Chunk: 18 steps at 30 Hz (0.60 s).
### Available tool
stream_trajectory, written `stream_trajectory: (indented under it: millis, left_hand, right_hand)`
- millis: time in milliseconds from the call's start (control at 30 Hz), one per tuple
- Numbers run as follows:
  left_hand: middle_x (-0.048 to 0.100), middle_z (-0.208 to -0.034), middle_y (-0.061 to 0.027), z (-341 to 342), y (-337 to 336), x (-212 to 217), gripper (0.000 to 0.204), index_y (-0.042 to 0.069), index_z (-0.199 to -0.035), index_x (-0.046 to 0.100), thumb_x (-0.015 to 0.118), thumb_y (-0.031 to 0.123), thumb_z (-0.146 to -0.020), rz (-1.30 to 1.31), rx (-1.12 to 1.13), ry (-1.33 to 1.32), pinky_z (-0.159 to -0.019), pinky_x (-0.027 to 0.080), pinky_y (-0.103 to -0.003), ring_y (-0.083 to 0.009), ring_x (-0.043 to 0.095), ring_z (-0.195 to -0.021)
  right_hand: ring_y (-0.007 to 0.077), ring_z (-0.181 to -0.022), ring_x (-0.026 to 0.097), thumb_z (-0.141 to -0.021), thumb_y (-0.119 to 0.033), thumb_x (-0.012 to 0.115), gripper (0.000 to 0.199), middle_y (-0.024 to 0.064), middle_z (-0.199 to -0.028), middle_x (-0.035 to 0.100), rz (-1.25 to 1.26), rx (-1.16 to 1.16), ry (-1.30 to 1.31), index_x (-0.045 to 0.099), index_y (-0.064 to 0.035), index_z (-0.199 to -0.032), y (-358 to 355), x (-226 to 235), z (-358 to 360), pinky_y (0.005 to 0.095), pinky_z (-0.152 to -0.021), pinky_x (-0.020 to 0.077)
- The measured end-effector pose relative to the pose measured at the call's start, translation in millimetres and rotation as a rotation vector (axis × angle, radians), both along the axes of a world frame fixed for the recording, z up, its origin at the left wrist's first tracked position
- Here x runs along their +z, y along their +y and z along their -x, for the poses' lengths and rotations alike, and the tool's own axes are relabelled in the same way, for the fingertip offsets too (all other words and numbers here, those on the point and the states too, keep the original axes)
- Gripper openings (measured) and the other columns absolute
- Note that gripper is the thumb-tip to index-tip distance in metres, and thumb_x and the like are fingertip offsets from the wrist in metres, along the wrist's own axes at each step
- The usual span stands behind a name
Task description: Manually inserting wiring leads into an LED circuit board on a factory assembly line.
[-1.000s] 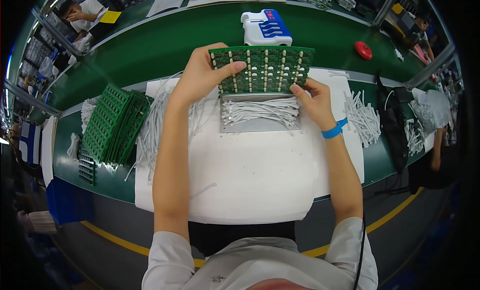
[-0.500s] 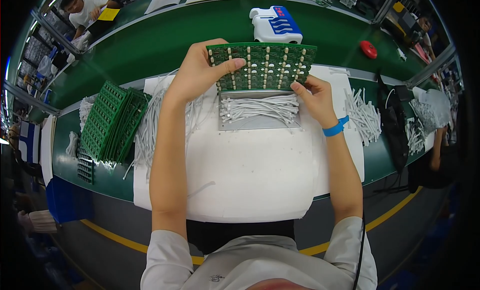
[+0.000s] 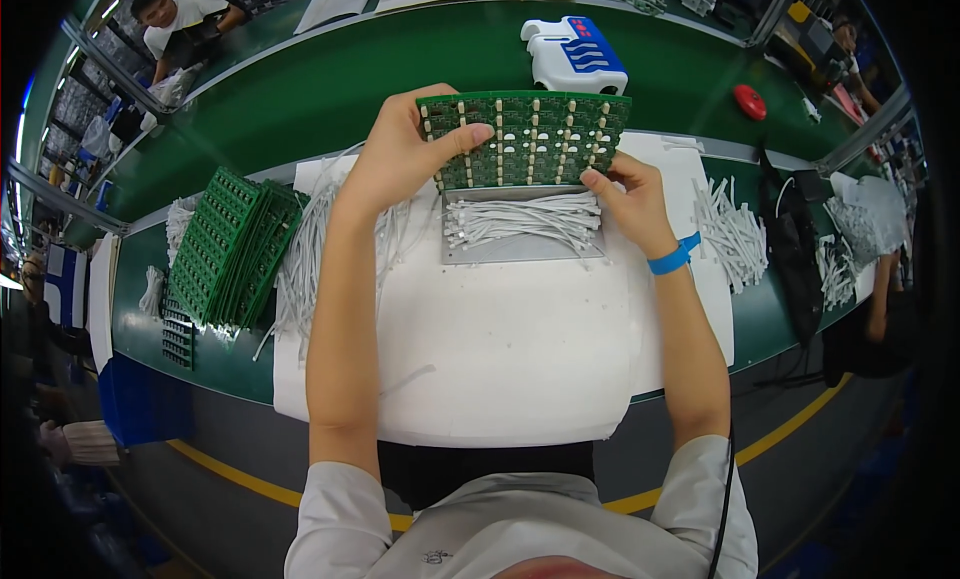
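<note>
Both hands hold up a green circuit board panel (image 3: pixel 520 144) set with rows of small white connectors. My left hand (image 3: pixel 410 149) grips its left end, the thumb lying across the front. At the lower right corner my right hand (image 3: pixel 632 194) pinches the edge, with a blue band on that wrist. Below the panel, a bundle of short white cables (image 3: pixel 520 222) lies on a flat grey metal plate (image 3: pixel 470 255). The fingers behind the panel are hidden.
A leaning stack of green circuit boards (image 3: pixel 225 249) stands at the left, beside loose white cables (image 3: pixel 312 269). More white cables (image 3: pixel 732 234) lie at the right. Beyond the panel are a white and blue device (image 3: pixel 575 57) and a red object (image 3: pixel 750 102). White paper (image 3: pixel 500 369) covers the bench.
The view has shifted slightly, so the bench things sit a little farther right. Both hands keep their grip on the panel. At the far left, a person's yellow sheet is no longer visible.
</note>
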<state>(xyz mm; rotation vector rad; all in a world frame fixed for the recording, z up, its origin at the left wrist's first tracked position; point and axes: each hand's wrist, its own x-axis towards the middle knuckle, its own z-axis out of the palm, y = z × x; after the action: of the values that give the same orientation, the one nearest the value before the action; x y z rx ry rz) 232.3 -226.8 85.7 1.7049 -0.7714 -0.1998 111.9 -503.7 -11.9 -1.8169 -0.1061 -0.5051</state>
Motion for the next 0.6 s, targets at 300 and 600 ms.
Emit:
stream_trajectory:
  millis: [300, 600]
  left_hand:
    - [0.075, -0.093, -0.0027, -11.7, -14.4, -34.7, 0.028, 0.000, -0.106, 0.069, 0.079, 0.023, -0.095, 0.155, 0.047, -0.051, -0.073, 0.055, -0.026, -0.0075, 0.066, -0.080]
    - [0.076, -0.096, -0.0040, -17.3, -27.4, -49.8, 0.031, -0.001, -0.110, 0.070, 0.077, 0.026, -0.098, 0.210, 0.138, 0.063, -0.076, 0.056, -0.028, -0.0096, 0.067, -0.083]
  right_hand:
    - [0.0042, -0.072, 0.044, -0.104, -0.034, 0.070, 0.039, -0.0062, -0.075, 0.057, -0.049, -0.073, 0.029, 0.069, 0.0020, -0.089, 3.3, -7.2, -2.6, 0.0233, -0.063, 0.0375]
    - [0.0034, -0.071, 0.038, -0.105, -0.037, 0.068, 0.046, -0.0079, -0.073, 0.051, -0.097, -0.071, 0.066, 0.063, 0.0011, -0.080, 8.2, -0.8, -6.5, 0.0230, -0.061, 0.0323]
